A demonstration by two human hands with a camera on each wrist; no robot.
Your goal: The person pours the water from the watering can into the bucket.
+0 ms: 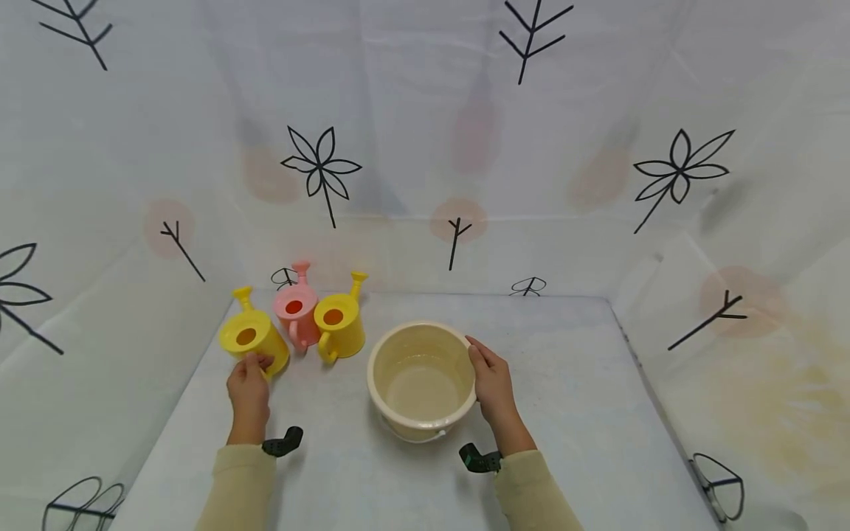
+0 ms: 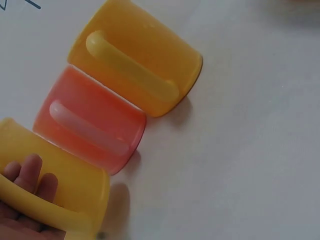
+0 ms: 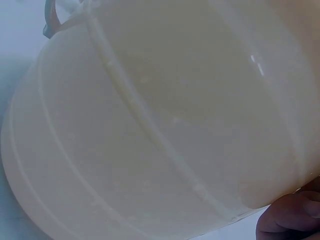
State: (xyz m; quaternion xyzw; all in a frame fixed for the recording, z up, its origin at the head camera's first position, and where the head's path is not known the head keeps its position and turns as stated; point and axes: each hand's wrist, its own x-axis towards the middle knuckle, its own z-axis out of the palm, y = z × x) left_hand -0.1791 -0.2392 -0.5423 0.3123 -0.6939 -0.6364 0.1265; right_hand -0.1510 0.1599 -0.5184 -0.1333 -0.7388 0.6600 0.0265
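Note:
My left hand [image 1: 249,383] grips the handle of the left yellow watering can [image 1: 264,343]; in the left wrist view its fingers [image 2: 31,172] pass behind that handle. Beside this can stands a pink watering can [image 1: 307,321], and to its right another yellow watering can [image 1: 348,333]. All three spouts point toward the back wall. With my right hand [image 1: 491,377] I hold the right side of a cream bucket [image 1: 423,435] at its rim, thumb toward the near side. The bucket's inside looks empty. Its pale wall [image 3: 140,150] fills most of the right wrist view.
A white table [image 1: 564,413] carries everything. White cloth walls [image 1: 412,169] with black plant drawings rise behind it and on both sides. The table's right edge [image 1: 647,383] runs close along the right cloth. Dark cameras sit on both wrists.

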